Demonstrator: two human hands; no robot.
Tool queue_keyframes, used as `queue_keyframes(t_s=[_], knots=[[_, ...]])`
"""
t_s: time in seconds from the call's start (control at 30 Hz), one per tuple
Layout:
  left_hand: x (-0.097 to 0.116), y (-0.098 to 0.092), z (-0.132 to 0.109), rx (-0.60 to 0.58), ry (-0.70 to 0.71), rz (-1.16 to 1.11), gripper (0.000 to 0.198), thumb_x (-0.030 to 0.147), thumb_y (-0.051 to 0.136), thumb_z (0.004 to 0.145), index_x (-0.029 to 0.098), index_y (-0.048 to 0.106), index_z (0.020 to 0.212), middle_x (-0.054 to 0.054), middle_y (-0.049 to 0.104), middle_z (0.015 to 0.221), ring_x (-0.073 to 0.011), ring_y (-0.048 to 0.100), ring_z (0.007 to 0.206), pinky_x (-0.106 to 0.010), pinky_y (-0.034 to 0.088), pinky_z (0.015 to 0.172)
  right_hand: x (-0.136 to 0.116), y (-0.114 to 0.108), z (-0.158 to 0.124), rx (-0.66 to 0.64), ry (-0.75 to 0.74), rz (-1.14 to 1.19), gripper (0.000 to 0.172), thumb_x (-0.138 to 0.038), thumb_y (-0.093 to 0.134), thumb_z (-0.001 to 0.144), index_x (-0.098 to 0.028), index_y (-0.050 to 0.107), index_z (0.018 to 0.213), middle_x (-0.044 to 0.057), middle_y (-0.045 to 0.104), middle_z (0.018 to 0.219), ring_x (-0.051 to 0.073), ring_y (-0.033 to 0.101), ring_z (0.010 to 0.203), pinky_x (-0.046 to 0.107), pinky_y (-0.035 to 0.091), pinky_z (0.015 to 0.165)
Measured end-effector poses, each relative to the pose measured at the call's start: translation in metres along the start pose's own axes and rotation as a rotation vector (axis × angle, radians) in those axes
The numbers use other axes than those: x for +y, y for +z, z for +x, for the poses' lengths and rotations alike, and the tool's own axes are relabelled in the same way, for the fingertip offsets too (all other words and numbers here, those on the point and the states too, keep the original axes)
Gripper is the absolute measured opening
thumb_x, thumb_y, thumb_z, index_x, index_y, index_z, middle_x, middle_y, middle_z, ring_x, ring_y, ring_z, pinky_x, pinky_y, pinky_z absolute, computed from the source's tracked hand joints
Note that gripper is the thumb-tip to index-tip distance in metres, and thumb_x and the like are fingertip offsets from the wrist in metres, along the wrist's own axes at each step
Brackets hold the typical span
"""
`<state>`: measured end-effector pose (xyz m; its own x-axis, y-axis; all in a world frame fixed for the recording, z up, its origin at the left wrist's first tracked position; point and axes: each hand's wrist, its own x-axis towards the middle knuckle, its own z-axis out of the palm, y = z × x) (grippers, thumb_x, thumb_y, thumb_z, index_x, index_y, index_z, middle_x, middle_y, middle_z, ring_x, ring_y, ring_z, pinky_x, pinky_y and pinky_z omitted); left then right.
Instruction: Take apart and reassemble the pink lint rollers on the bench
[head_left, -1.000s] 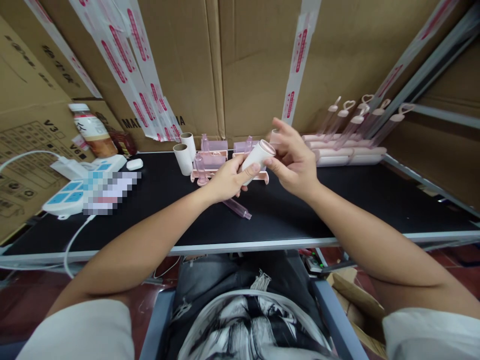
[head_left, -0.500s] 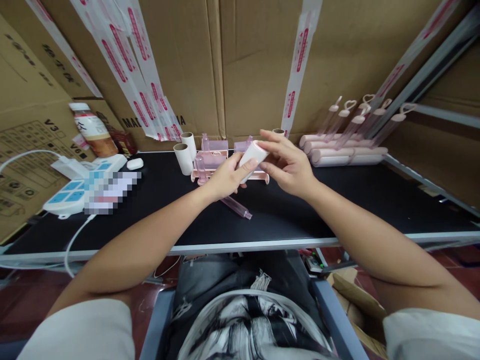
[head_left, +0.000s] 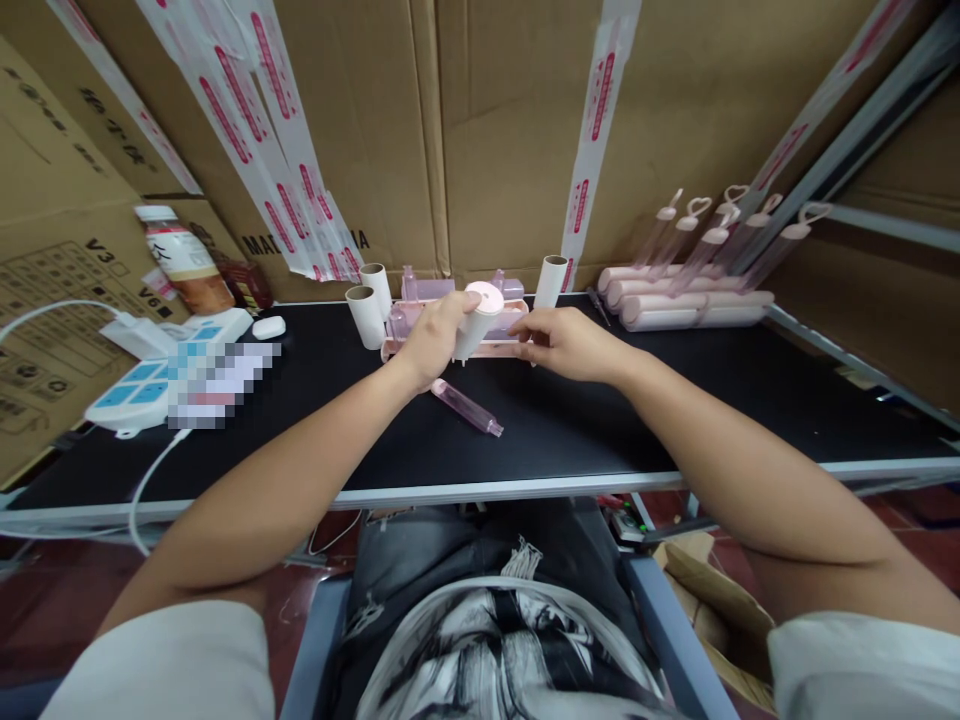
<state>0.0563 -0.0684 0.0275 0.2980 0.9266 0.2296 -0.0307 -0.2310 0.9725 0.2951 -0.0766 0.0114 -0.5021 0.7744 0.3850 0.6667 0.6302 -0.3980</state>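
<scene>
My left hand (head_left: 431, 335) is closed round a white paper roll (head_left: 474, 318) with a pink cap on its upper end, held nearly upright over the black table (head_left: 675, 400). My right hand (head_left: 566, 342) is lowered beside it, its fingers resting on the pink plastic tray (head_left: 491, 345) at the back of the table; whether they grip anything I cannot make out. A clear pink tube handle (head_left: 465, 406) lies on the table just in front of my left hand.
Two bare white rolls (head_left: 369, 300) stand left of the tray and one roll (head_left: 551, 281) stands right of it. Finished pink rollers (head_left: 686, 300) lie stacked at the back right. A bottle (head_left: 184, 262), a power strip (head_left: 146, 385) and cardboard boxes are at the left.
My left hand has tipped the roll from slanted to nearly upright and lowered it toward the tray. My right hand has let go of the roll's end and dropped to the tray.
</scene>
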Motion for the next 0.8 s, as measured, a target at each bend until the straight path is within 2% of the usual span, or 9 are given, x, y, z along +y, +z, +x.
queue_keyframes(t_s=[0.07,0.13,0.23,0.3,0.37,0.53,0.67,0.8], knots=[[0.002,0.000,0.001,0.022,-0.032,-0.054,0.045,0.063,0.056,0.099,0.021,0.061,0.084,-0.004,0.059,0.066,-0.0178,0.059,0.060,-0.026,0.041,0.047,-0.001,-0.002,0.000,-0.132,0.085,-0.168,0.025,-0.034,0.076,0.093,-0.017,0.081,0.111,0.010,0.076,0.103,0.024,0.070,0.088,0.036,0.054,0.083],[0.006,0.000,0.002,0.026,-0.070,-0.131,0.044,0.062,0.051,0.100,0.020,0.063,0.091,-0.005,0.065,0.073,-0.0192,0.063,0.063,-0.027,0.045,0.049,-0.005,-0.003,-0.002,-0.235,0.180,-0.268,0.032,-0.032,0.082,0.089,-0.018,0.081,0.118,0.014,0.072,0.116,0.026,0.071,0.094,0.038,0.056,0.087],[0.013,0.002,0.002,0.058,-0.084,-0.237,0.048,0.063,0.042,0.103,0.021,0.065,0.104,-0.006,0.070,0.081,-0.0220,0.072,0.075,-0.029,0.054,0.058,-0.010,-0.005,-0.004,-0.319,0.241,-0.318,0.034,-0.030,0.082,0.090,-0.019,0.080,0.122,0.018,0.065,0.132,0.027,0.073,0.098,0.040,0.058,0.094],[0.016,0.003,0.004,0.081,-0.090,-0.269,0.053,0.068,0.039,0.105,0.021,0.064,0.109,-0.006,0.070,0.084,-0.0230,0.075,0.083,-0.030,0.059,0.063,-0.010,-0.005,-0.004,-0.351,0.243,-0.325,0.028,-0.028,0.081,0.092,-0.018,0.079,0.118,0.018,0.065,0.133,0.026,0.074,0.099,0.039,0.058,0.094],[0.017,0.004,0.004,0.100,-0.104,-0.277,0.060,0.076,0.038,0.105,0.022,0.063,0.113,-0.007,0.071,0.086,-0.0243,0.077,0.087,-0.031,0.061,0.065,-0.009,-0.005,-0.004,-0.375,0.235,-0.332,0.022,-0.026,0.081,0.091,-0.018,0.079,0.111,0.016,0.070,0.125,0.027,0.075,0.099,0.037,0.058,0.088],[0.015,0.004,0.003,0.100,-0.136,-0.237,0.078,0.092,0.045,0.096,0.019,0.066,0.112,-0.010,0.071,0.080,-0.0283,0.078,0.081,-0.030,0.057,0.055,-0.002,-0.007,-0.004,-0.354,0.196,-0.355,0.011,-0.021,0.085,0.084,-0.020,0.077,0.093,0.010,0.079,0.095,0.029,0.074,0.086,0.035,0.051,0.072],[0.011,0.003,-0.001,0.089,-0.160,-0.184,0.082,0.095,0.048,0.092,0.019,0.067,0.115,-0.010,0.071,0.076,-0.0275,0.076,0.070,-0.028,0.051,0.045,-0.003,-0.017,-0.007,-0.314,0.108,-0.259,0.012,-0.032,0.078,0.092,-0.022,0.078,0.099,0.008,0.082,0.101,0.025,0.073,0.084,0.034,0.049,0.074],[0.008,0.004,-0.002,0.111,-0.119,-0.161,0.068,0.083,0.056,0.097,0.023,0.063,0.128,-0.008,0.073,0.086,-0.0236,0.077,0.072,-0.024,0.053,0.045,-0.010,-0.026,-0.009,-0.119,0.082,-0.142,0.022,-0.038,0.063,0.100,-0.021,0.074,0.108,0.006,0.080,0.093,0.023,0.070,0.078,0.033,0.047,0.074]])
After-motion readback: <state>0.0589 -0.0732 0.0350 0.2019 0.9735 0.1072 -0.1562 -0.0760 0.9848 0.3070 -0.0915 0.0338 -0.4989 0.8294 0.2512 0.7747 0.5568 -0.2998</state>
